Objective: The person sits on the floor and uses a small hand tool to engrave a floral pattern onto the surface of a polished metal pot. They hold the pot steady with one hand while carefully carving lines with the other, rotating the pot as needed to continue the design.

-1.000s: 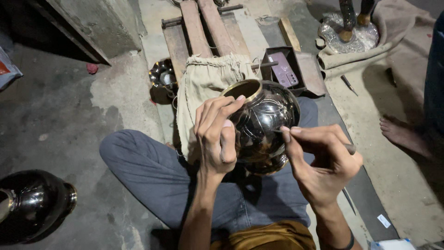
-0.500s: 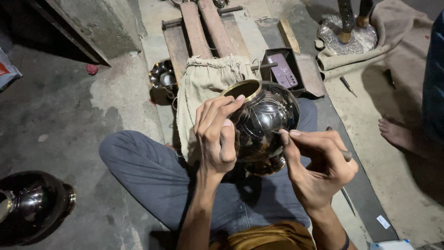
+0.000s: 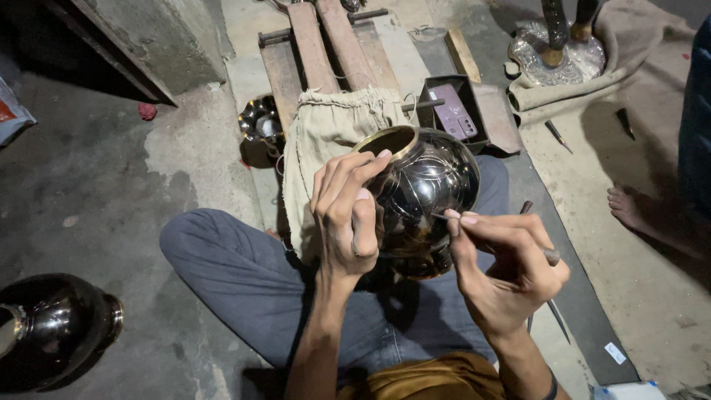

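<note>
right hand (image 3: 511, 270) shifted slightly lower along the pot (image 3: 426, 189), tool tip moved

Purple phone (image 3: 453, 112) lying back-up in a dark open box (image 3: 429, 95) beyond the knees; orange-and-white packet (image 3: 10, 111) at left edge; small white label (image 3: 614, 352) on the floor, lower right.

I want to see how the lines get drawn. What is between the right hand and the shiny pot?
In the head view, a thin metal tool pinched by the right hand, its tip on the shiny pot.
</note>
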